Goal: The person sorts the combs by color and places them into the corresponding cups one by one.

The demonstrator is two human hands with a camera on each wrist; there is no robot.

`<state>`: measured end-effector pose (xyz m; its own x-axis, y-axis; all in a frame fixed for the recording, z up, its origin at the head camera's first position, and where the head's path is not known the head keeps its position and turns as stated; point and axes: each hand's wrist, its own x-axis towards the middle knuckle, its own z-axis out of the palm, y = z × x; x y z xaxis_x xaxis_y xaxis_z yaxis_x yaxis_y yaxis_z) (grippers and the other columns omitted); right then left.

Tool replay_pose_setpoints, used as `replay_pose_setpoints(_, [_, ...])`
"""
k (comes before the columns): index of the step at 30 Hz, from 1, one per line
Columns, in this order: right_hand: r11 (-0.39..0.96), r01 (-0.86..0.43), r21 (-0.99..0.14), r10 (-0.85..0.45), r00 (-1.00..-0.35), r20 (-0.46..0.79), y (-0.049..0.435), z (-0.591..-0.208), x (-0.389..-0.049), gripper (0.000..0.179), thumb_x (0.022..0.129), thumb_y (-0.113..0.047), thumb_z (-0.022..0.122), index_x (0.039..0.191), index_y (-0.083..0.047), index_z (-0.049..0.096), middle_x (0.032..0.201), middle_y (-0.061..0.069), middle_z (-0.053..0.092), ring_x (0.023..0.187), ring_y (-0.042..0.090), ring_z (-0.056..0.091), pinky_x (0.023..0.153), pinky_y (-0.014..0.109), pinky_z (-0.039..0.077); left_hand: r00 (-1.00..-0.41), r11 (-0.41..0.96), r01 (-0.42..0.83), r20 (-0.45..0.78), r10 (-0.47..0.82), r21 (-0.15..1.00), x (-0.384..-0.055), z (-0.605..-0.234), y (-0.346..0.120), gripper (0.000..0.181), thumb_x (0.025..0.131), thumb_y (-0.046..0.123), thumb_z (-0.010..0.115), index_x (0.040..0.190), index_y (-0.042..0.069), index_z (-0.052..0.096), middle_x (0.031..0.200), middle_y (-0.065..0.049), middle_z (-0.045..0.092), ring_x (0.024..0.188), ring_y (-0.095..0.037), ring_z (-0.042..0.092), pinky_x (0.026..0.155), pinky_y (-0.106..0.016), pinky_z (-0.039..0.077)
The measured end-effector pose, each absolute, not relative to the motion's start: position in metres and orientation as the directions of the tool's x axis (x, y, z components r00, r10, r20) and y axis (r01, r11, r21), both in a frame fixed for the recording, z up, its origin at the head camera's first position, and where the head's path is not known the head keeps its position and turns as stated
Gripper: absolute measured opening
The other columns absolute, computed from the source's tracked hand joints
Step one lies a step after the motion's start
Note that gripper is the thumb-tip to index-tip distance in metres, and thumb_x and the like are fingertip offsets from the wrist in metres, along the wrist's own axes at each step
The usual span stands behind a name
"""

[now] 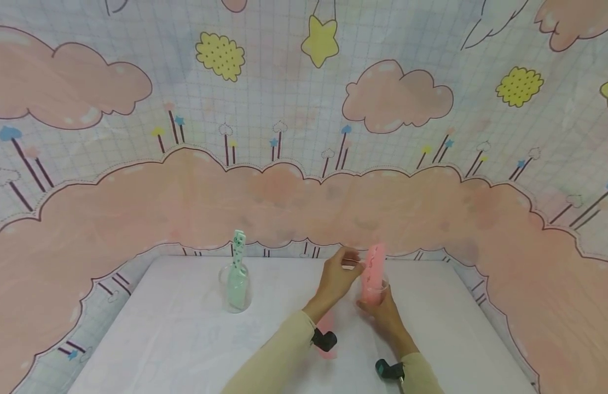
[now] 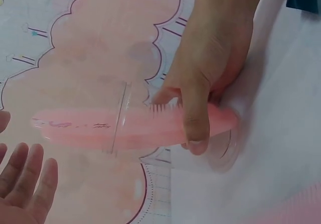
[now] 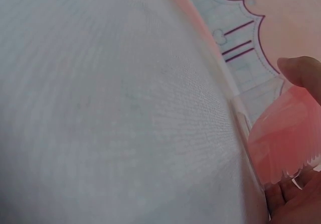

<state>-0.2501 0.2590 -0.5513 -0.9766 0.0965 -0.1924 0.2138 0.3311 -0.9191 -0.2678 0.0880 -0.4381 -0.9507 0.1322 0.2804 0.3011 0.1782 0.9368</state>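
Observation:
A pink comb [image 2: 80, 126] with fine teeth stands in a clear plastic cup [image 2: 223, 156]. My right hand [image 1: 384, 309] holds that cup low down, thumb on one side and fingers round the other. In the right wrist view, the comb's pink lower end [image 3: 286, 138] shows through the cup beside the palm. Close to the comb's upper end is my left hand [image 1: 340, 276]. The left wrist view shows its fingers [image 2: 30, 176] spread and apart from the comb.
A second clear cup [image 1: 224, 282], at the left, holds a mint-green paddle-shaped item [image 1: 237, 287] with a dark-spotted handle. Another pink piece [image 1: 326, 353], partly hidden by the left forearm, lies on the white table [image 1: 175, 345]. A patterned cloth [image 1: 284, 202] rises behind.

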Motion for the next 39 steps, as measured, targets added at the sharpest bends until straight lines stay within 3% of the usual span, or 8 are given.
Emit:
replay_pose_setpoints(6, [0.320,0.207,-0.925,0.095,-0.978,-0.186,0.259,-0.552,-0.250,0.105,0.079,-0.033,0.081,0.155,-0.018,0.011,0.154,0.015,0.035,0.135,0.036,0.040,0.111,0.061,0.036,-0.947,0.183,0.315,0.294,0.131,0.931,-0.260,-0.434,0.076,0.025,0.090,0.019,0.070,0.113,0.013,0.064,0.110,-0.006,0.071,0.101,-0.016,0.069,0.084,-0.022,0.056])
replay_pose_setpoints(11, [0.326,0.220,-0.919,0.099,-0.975,-0.198,0.260,-0.553,-0.251,0.107,0.078,-0.035,0.083,0.156,-0.019,0.011,0.156,0.014,0.033,0.139,0.037,0.037,0.114,0.062,0.031,-0.943,0.175,0.324,0.303,0.134,0.930,-0.256,-0.436,0.063,0.024,0.090,0.020,0.070,0.112,0.012,0.063,0.108,-0.007,0.070,0.101,-0.018,0.069,0.083,-0.023,0.056])
replay_pose_setpoints(26, [0.373,0.227,-0.900,0.101,-0.974,-0.204,0.263,-0.549,-0.249,0.106,0.078,-0.038,0.081,0.155,-0.015,0.012,0.157,0.019,0.031,0.138,0.039,0.038,0.111,0.064,0.034,-0.964,0.236,0.263,0.244,0.107,0.936,-0.247,-0.465,0.026,0.026,0.089,0.017,0.069,0.113,0.011,0.060,0.108,-0.011,0.069,0.103,-0.022,0.068,0.084,-0.026,0.057])
replay_pose_setpoints(32, [0.380,0.200,-0.903,0.087,-0.980,-0.181,0.263,-0.551,-0.249,0.108,0.077,-0.040,0.082,0.155,-0.014,0.013,0.155,0.020,0.032,0.138,0.040,0.038,0.112,0.063,0.033,-0.975,0.288,0.214,0.186,0.122,0.933,-0.240,-0.481,0.020,0.035,0.090,0.020,0.069,0.120,0.008,0.057,0.116,-0.012,0.067,0.110,-0.027,0.065,0.090,-0.035,0.057])
replay_pose_setpoints(39, [0.354,0.200,-0.914,0.075,-0.980,-0.186,0.261,-0.550,-0.249,0.105,0.078,-0.037,0.081,0.155,-0.016,0.013,0.156,0.018,0.032,0.139,0.038,0.037,0.112,0.063,0.033,-0.984,0.323,0.161,0.128,0.122,0.933,-0.233,-0.495,0.015,0.043,0.089,0.017,0.070,0.126,0.004,0.052,0.124,-0.020,0.063,0.115,-0.034,0.061,0.096,-0.049,0.053])
